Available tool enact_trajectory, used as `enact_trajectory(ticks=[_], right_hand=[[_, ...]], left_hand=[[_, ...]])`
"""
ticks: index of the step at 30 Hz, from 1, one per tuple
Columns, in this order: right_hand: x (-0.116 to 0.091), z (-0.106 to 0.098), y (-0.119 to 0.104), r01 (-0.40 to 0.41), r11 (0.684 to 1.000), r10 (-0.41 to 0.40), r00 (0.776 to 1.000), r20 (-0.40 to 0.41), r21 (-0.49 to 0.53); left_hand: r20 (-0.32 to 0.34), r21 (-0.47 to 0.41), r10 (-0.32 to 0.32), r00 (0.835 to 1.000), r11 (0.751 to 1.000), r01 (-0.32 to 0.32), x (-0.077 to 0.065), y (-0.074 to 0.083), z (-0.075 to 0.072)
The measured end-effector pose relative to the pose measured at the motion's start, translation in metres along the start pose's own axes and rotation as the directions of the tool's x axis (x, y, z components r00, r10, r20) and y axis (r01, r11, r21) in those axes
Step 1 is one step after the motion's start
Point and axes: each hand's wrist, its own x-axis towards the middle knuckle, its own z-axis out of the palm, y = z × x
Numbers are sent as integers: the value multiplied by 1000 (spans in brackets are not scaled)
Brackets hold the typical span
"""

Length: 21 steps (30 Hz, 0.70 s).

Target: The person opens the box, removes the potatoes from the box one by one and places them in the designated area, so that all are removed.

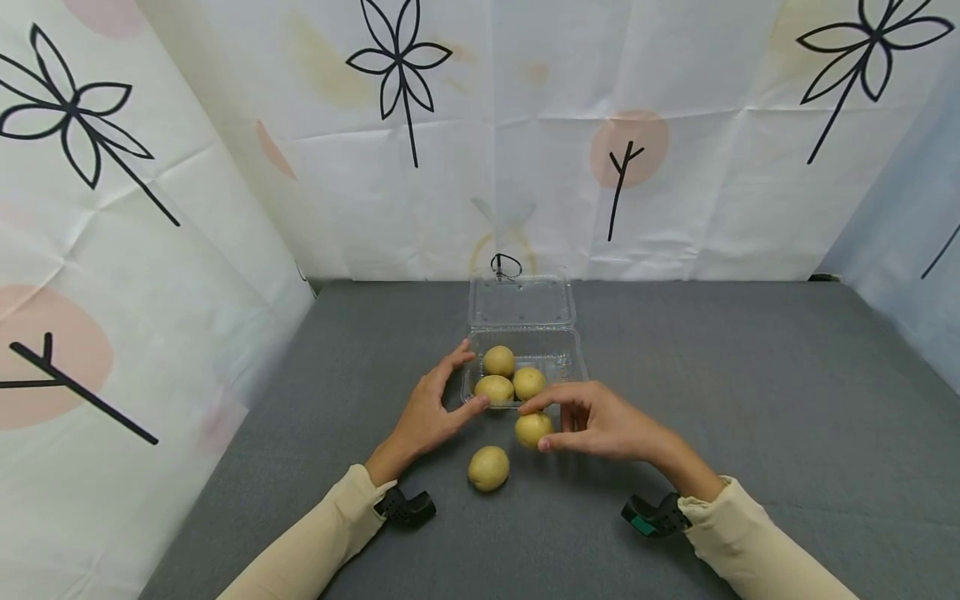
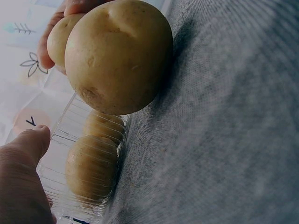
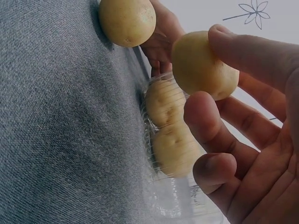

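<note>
1. I see the held potato just outside the near wall of the clear plastic container, raised off the surface.
2. The right hand pinches it between thumb and fingers; in the right wrist view, two other fingers curl loosely beneath.
3. I count three potatoes inside the container, clustered at its left and middle, with ribbed walls showing around them.
4. The left hand sits at the container's left side, fingers spread, thumb by the near corner.
5. The container's lid tilts back behind it.
6. A loose potato, rounded, smooth and faintly dimpled, rests nearer me on the grey woven cloth covering the surface.
7. Beyond hangs a creased, flower-printed backdrop.
</note>
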Motion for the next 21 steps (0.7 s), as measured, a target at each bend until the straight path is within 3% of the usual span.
enact_trajectory(ticks=[6, 21], right_hand=[[-1, 0, 0, -24, 999, 21, 997, 70, 35], [1, 8, 6, -64, 998, 63, 984, 165, 0]], left_hand=[[0, 2, 7, 1000, 1000, -7, 0, 0, 1], [-2, 23, 14, 1000, 1000, -14, 0, -1, 0]])
